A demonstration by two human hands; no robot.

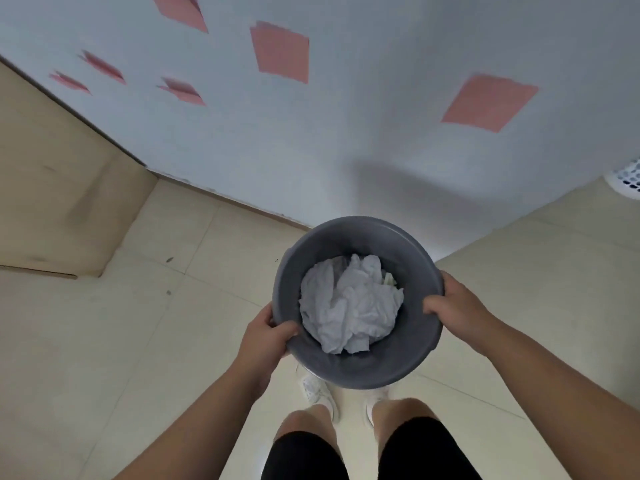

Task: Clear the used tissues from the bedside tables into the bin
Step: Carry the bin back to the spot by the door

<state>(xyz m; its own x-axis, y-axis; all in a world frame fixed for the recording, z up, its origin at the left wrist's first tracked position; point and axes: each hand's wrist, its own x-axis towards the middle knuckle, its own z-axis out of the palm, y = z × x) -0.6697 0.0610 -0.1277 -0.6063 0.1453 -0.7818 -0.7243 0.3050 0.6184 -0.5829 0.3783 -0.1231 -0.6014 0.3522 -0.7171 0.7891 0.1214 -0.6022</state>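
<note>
1. grey plastic makes up the one bin [346,233], round and open-topped, held between both hands in front of the legs and above the shoes.
2. white crumpled tissues [349,303] lie inside the bin as one heap covering its bottom; how many sheets there are cannot be told.
3. two bare hands are in view. the left grip [268,332] clasps the near-left rim, thumb over the edge on the inside and the other fingers out of sight on the outside.
4. the right grip [457,306] clasps the right rim, one digit hooked over the edge to the inside and the rest of the hand against the outer wall.
5. two white shoes show just below the bin, the left shoe [320,393] and the right shoe [372,408], both partly hidden by it; black shorts [304,455] cover both thighs.
6. beige floor tiles [138,341] run beneath the person.
7. one pale blue wall [346,140] rises behind the bin and carries six pink patches [280,51], some of them blurred.
8. one tan wooden panel [52,202] stands at the left, against the wall.
9. one white perforated basket [627,178] is cut off by the right edge, well apart from the bin.
</note>
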